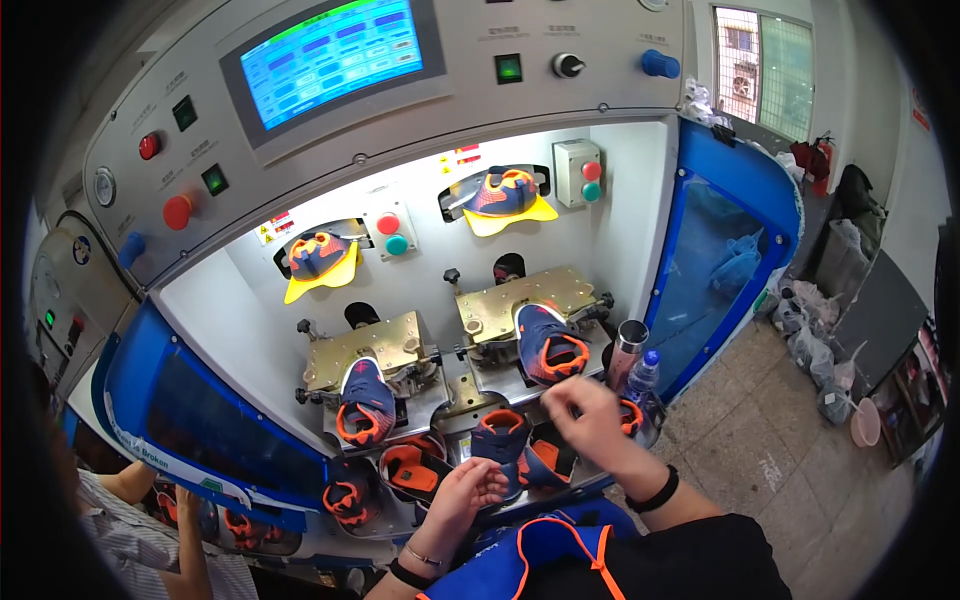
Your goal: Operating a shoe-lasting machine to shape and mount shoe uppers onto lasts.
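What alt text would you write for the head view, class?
A person's left hand and right hand work over a navy-and-orange shoe upper at a shoe-forming machine, where two similar uppers sit clamped on metal moulds beneath a touchscreen.

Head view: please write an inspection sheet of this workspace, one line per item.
Surface: grey machine shelf, crowded with shoe uppers.
Job's things: navy-orange shoe upper by both hands; two more clamped on the left mould and right mould.
Clutter: metal flask, plastic bottle, loose uppers.
Hands: left hand curled near the upper; right hand above it, fingers pinched.
Cables: nothing seen.
Surroundings: touch screen, blue side guards, another person's arm.
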Available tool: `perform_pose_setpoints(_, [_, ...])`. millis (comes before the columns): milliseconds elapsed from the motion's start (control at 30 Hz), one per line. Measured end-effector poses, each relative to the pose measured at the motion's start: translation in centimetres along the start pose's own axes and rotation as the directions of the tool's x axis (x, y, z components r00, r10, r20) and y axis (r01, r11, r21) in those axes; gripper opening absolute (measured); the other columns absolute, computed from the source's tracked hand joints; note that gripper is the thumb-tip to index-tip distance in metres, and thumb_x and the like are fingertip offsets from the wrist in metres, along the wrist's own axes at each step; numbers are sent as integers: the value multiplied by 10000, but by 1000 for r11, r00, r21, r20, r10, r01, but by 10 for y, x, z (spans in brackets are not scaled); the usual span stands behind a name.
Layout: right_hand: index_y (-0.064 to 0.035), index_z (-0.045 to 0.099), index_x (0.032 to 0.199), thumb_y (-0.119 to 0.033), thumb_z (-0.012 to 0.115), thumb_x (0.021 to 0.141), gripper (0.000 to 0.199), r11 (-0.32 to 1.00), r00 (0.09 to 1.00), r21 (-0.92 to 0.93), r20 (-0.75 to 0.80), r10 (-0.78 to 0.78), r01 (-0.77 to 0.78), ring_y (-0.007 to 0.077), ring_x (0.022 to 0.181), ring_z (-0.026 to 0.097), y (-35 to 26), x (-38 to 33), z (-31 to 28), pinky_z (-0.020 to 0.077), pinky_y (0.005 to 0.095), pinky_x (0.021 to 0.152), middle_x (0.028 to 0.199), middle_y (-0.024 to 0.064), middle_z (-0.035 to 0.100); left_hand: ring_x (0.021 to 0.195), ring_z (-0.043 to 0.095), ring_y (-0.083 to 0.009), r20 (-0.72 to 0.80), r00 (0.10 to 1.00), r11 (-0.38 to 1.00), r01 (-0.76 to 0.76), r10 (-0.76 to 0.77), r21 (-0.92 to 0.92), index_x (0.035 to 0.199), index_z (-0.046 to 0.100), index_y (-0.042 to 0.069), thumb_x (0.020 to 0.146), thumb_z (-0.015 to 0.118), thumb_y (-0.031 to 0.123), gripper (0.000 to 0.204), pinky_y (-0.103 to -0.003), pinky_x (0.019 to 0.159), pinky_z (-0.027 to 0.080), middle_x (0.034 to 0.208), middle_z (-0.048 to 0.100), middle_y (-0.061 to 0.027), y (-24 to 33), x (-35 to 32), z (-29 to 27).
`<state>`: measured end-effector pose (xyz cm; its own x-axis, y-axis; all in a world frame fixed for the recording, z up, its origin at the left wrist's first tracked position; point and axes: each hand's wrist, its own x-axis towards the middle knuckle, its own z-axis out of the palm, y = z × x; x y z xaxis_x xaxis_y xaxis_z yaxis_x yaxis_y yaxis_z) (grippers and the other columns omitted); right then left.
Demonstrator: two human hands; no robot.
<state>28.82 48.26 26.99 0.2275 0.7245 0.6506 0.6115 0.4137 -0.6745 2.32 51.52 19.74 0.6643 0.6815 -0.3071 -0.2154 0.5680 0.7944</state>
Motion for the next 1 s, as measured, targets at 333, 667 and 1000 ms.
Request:
perform_pose_setpoints(333, [42, 462, 1413, -152, 657, 1003, 493, 796, 586, -598, -611, -532, 99, 343, 1335, 500, 51, 48, -186, 392, 488, 1121, 1448, 211, 500, 910, 691, -133, -85, 996, 996, 47, -41, 71, 1186, 620, 69, 1099, 543, 276, 238, -255, 796, 565, 1033, 705, -68, -32, 15, 70])
perform_pose_setpoints(667, [114, 564, 1284, -286, 623, 1069, 459, 917, 650, -326, -752, -104, -231, 390, 1003, 672, 132, 46, -194, 521, 440, 914, 1147, 274, 676, 879, 687, -103, -215, 976, 994, 60, -39, 91, 1176, 643, 93, 1091, 564, 312, 248, -245, 771, 571, 1019, 713, -35, -74, 19, 106])
perform_pose_setpoints(1000, [129, 563, 1287, -284, 574, 1090, 458, 931, 714, -331, -689, -128, -153, 444, 1085, 637, 134, 45, -201, 508, 455, 958, 1231, 325, 637, 829, 665, -88, -277, 961, 992, 38, -3, 120, 1159, 641, 118, 1078, 563, 369, 275, -232, 692, 544, 1002, 710, -5, -96, 16, 110])
